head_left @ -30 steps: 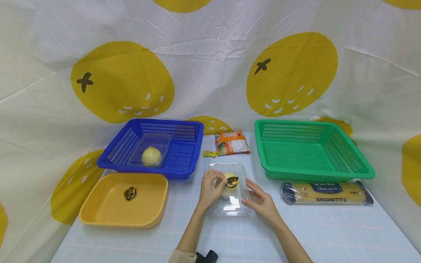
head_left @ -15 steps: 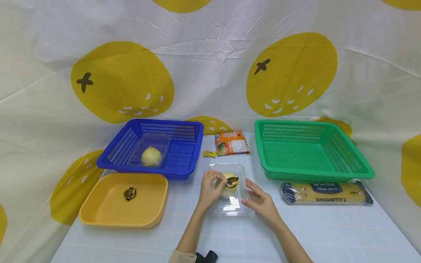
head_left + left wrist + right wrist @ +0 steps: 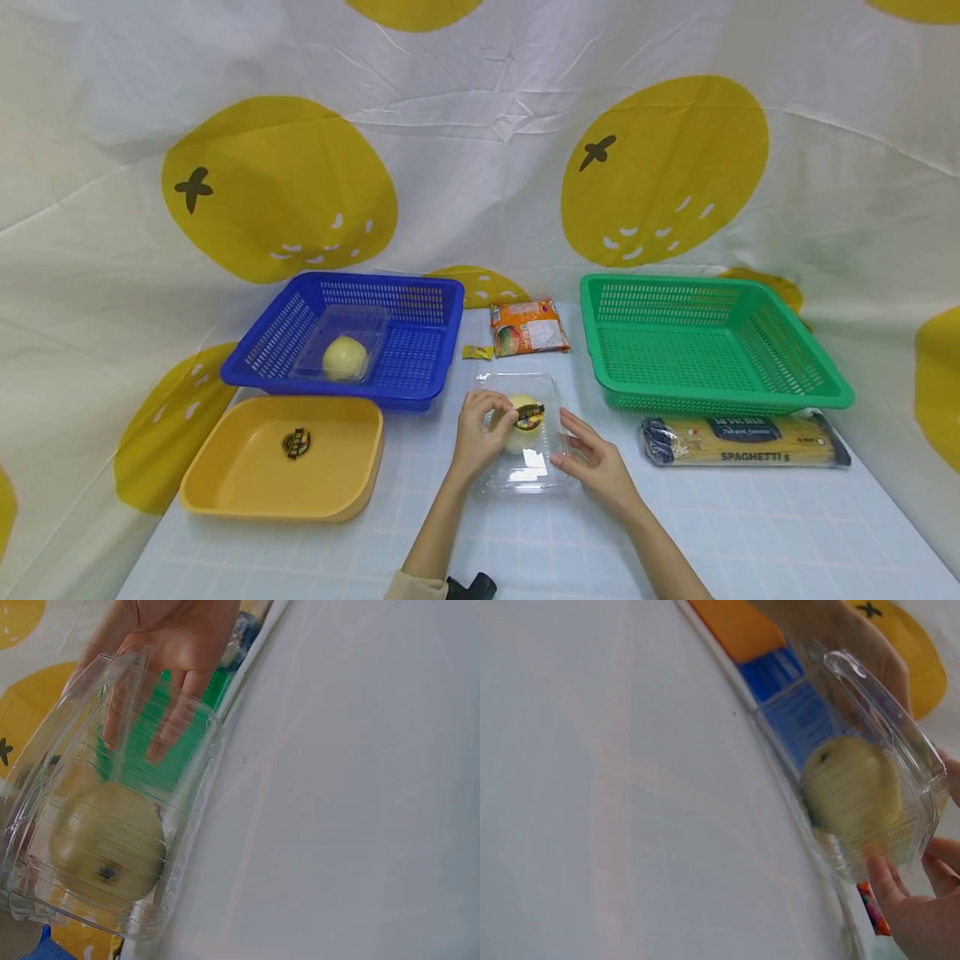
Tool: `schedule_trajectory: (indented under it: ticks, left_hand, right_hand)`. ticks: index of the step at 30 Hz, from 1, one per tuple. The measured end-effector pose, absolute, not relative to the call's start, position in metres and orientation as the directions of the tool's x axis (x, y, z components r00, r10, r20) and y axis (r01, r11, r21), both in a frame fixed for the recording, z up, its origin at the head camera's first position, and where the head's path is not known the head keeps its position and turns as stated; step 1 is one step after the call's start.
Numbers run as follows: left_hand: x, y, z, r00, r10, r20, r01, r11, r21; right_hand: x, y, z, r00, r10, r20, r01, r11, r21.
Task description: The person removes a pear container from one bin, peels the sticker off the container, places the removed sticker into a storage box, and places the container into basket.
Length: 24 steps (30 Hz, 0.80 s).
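Note:
A clear plastic clamshell box [image 3: 527, 477] stands on the table with a pale yellow round fruit-like piece [image 3: 109, 844] inside. Above its lid, my left hand [image 3: 480, 432] pinches the left edge of a round black sticker [image 3: 531, 417] between thumb and fingertips. Whether the sticker lies fully on the lid cannot be told. Along the box's right side, my right hand [image 3: 596, 467] rests with fairly straight fingers and thumb. Through the plastic, the left wrist view shows those fingers [image 3: 176, 720] extended. A similar sticker [image 3: 296, 443] lies in the yellow tray [image 3: 225, 492].
At the back left, a blue basket [image 3: 420, 387] bears another clear box [image 3: 311, 354] with a pale round piece. A green basket [image 3: 720, 396] stands right, behind a spaghetti pack [image 3: 746, 442]. An orange packet [image 3: 529, 327] and a small yellow sachet [image 3: 477, 352] lie between the baskets.

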<state>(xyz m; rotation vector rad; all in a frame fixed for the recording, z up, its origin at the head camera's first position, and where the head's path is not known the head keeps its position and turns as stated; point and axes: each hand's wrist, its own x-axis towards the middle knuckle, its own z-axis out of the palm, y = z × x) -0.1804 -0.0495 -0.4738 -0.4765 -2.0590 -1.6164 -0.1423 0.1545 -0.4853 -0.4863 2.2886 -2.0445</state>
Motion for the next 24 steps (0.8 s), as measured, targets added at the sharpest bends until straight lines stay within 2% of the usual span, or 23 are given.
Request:
schedule_trajectory:
  ticks: [8, 15, 24]
  left_hand:
    - [-0.177, -0.047, -0.469, -0.845, -0.028, 0.534, 0.513, 0.241, 0.824]
    - [-0.161, -0.047, -0.439, -0.839, -0.021, 0.544, 0.524, 0.238, 0.818]
    - [-0.161, -0.046, -0.439, -0.850, -0.029, 0.526, 0.506, 0.235, 0.830]
  right_hand:
    - [-0.141, 0.154, -0.485, -0.945, -0.245, 0.215, -0.244, 0.093, -0.965]
    - [-0.141, 0.154, -0.483, -0.950, -0.247, 0.191, -0.218, 0.088, -0.972]
    - [-0.142, 0.154, -0.484, -0.949, -0.249, 0.195, -0.224, 0.096, -0.970]
